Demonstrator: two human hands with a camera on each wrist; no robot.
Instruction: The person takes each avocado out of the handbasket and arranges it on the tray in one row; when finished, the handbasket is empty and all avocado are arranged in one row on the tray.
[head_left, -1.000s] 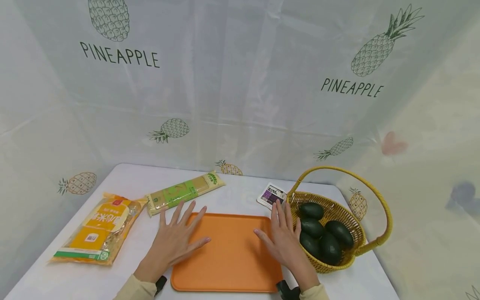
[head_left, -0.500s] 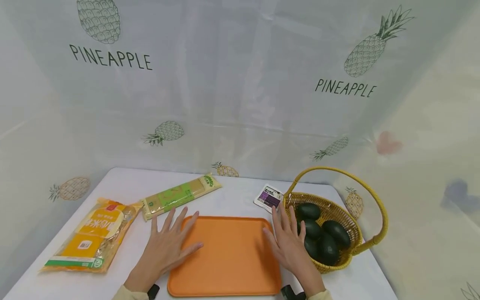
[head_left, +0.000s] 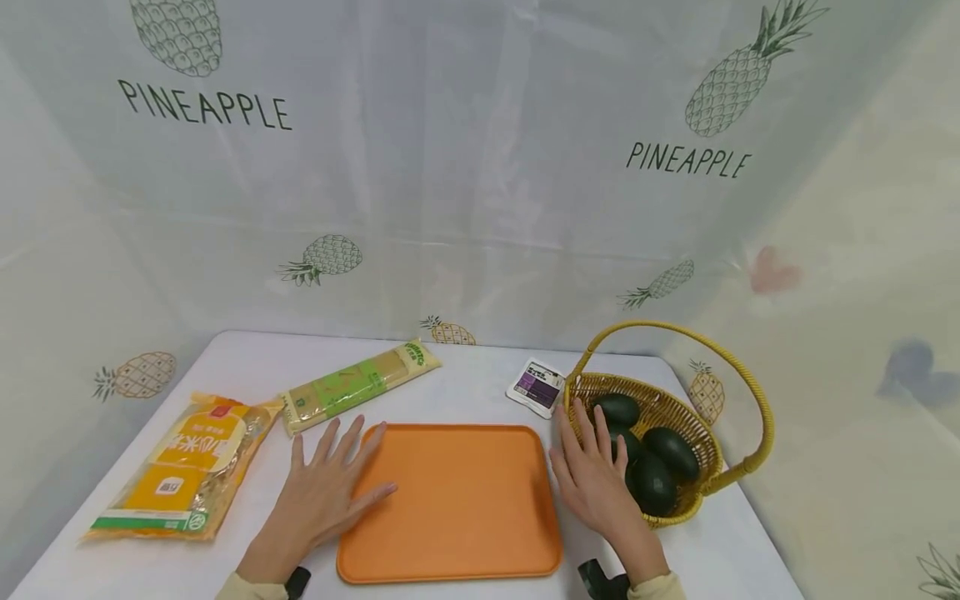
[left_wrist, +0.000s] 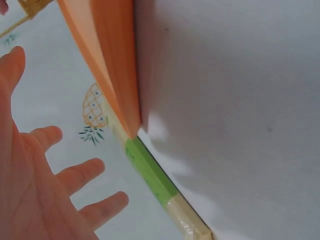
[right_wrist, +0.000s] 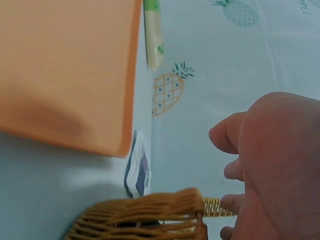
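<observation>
My left hand (head_left: pixel 318 492) hovers with spread fingers over the left edge of an orange tray (head_left: pixel 457 508), holding nothing. Fingers apart and nearly straight, my right hand (head_left: pixel 596 483) is above the near left rim of a yellow wicker basket (head_left: pixel 675 521); whether it touches the rim I cannot tell. Dark green avocados (head_left: pixel 671 454) lie in the basket, some partly hidden behind that hand. In the right wrist view the hand (right_wrist: pixel 280 160) is raised above the basket's rim (right_wrist: pixel 150 210). The left wrist view shows the left palm (left_wrist: pixel 35 190) beside the tray's edge (left_wrist: pixel 110 65).
A yellow-orange food packet (head_left: pixel 183 471) lies on the left of the white table (head_left: pixel 480 387). Behind the tray is a long green-labelled packet (head_left: pixel 360 385). Left of the basket sits a small white and purple packet (head_left: pixel 536 387). The basket's tall handle (head_left: pixel 738 358) arches upward.
My right hand has moved right, away from the tray and over the basket's rim. The left hand has shifted slightly left. The whole scene has drifted a little in the head view.
</observation>
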